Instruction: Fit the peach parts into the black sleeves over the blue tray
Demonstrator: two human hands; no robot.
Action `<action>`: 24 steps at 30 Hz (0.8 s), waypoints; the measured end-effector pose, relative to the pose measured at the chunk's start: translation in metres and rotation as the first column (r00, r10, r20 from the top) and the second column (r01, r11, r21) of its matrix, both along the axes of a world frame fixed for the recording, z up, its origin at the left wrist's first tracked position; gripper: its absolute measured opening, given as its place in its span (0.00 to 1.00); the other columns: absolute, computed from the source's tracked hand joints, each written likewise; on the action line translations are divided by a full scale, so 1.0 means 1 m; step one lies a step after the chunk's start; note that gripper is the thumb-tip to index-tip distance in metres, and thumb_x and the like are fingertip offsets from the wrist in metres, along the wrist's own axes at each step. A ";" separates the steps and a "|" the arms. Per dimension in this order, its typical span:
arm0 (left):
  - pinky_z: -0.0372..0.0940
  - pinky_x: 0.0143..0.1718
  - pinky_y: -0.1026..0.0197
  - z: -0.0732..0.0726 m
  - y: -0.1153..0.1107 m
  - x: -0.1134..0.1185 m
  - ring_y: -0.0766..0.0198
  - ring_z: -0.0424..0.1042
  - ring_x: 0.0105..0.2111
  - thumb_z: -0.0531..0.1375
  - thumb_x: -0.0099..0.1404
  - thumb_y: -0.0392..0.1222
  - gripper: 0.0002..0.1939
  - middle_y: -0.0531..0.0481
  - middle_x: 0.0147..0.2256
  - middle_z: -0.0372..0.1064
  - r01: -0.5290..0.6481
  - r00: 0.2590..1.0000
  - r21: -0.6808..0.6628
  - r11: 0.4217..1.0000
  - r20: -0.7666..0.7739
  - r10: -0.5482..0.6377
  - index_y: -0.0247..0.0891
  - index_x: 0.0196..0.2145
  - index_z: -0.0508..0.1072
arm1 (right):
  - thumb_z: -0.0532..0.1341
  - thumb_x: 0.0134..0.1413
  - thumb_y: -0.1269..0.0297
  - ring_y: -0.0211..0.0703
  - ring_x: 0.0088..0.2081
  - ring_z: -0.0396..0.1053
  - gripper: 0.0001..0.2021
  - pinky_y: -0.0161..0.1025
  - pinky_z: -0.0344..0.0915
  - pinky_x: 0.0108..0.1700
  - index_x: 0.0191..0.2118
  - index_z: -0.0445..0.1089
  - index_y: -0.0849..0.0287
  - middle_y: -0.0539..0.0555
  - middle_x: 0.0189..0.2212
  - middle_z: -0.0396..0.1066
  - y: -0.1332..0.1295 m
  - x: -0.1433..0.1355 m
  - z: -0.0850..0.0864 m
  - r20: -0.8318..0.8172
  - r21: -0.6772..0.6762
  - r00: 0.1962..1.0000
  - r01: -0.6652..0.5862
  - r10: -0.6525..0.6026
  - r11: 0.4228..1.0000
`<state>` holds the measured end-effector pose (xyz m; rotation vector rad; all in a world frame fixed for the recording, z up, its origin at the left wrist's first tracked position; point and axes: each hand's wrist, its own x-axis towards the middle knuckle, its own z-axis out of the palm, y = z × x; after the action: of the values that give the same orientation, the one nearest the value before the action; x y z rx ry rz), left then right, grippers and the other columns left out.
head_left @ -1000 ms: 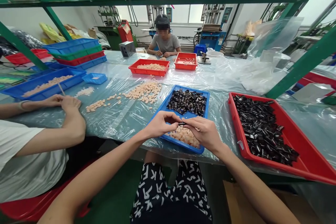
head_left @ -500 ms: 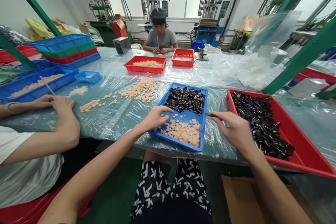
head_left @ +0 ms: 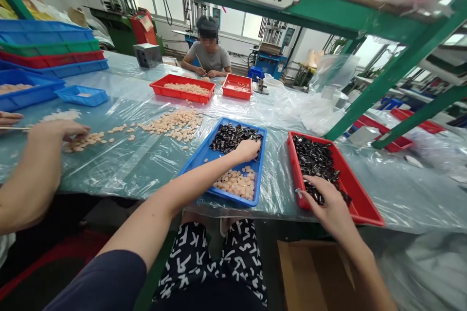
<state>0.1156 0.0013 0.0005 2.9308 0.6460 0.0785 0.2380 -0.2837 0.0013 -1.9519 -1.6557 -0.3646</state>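
Under my left hand (head_left: 249, 148) lies the heap of small black parts (head_left: 233, 137) at the far end of the blue tray (head_left: 199, 161); my fingers curl down onto the near edge of that heap, but whether they have pinched one yet I cannot tell from this angle. My right hand (head_left: 328, 201) rests palm down on the near end of the red tray (head_left: 359, 201), fingers loosely spread over the black pieces (head_left: 315, 160) that fill it, with nothing visibly caught in its grip.

These bits look glossy and hard, so I judge them light, stiff and a little slippery; they lie tangled across one another, and a fingertip pinch across the short sides of a single piece at the edge of the heap seems the surest hold. Nearer to me in the blue tray sits a cluster of pale peach pieces (head_left: 235, 184), rounded and matt, which I would expect to be softer and easier to pinch.

Both trays stand side by side, just apart, on the table (head_left: 146, 155), which is covered in wrinkled clear plastic sheet. More peach pieces (head_left: 171, 124) are scattered to the left, where a co-worker's hand (head_left: 58, 131) touches some. Across the table another person sits behind two red trays (head_left: 182, 88).
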 end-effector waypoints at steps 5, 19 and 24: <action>0.68 0.42 0.56 0.005 0.002 -0.022 0.49 0.75 0.46 0.59 0.58 0.32 0.23 0.36 0.46 0.74 -0.020 1.000 -0.061 0.998 -0.009 0.019 0.36 0.52 0.70 | 0.56 0.65 0.57 0.53 0.45 0.74 0.11 0.50 0.70 0.47 0.43 0.74 0.54 0.57 0.41 0.77 0.022 -0.031 0.016 -0.154 0.024 0.978 -0.139 0.141 0.990; 0.63 0.42 0.63 0.025 -0.063 -0.141 0.60 0.69 0.48 0.60 0.65 0.46 0.08 0.48 0.45 0.73 0.128 0.757 -0.436 0.891 0.623 0.196 0.40 0.38 0.73 | 0.60 0.61 0.56 0.48 0.40 0.74 0.17 0.40 0.68 0.35 0.52 0.73 0.56 0.57 0.45 0.77 0.126 -0.095 0.009 -0.647 0.079 0.685 -0.377 0.335 0.923; 0.63 0.36 0.63 0.029 -0.055 -0.154 0.62 0.71 0.41 0.60 0.65 0.46 0.10 0.47 0.42 0.74 0.068 0.744 -0.577 0.814 0.573 0.344 0.37 0.39 0.74 | 0.59 0.62 0.57 0.44 0.32 0.72 0.14 0.39 0.68 0.33 0.46 0.77 0.57 0.54 0.36 0.78 0.136 -0.109 -0.004 -0.688 0.079 0.633 -0.423 0.356 0.903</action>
<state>-0.0385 -0.0534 0.0291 2.0451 0.6245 0.7649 0.1286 -0.1474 -0.0027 -1.4313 -1.5097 0.5708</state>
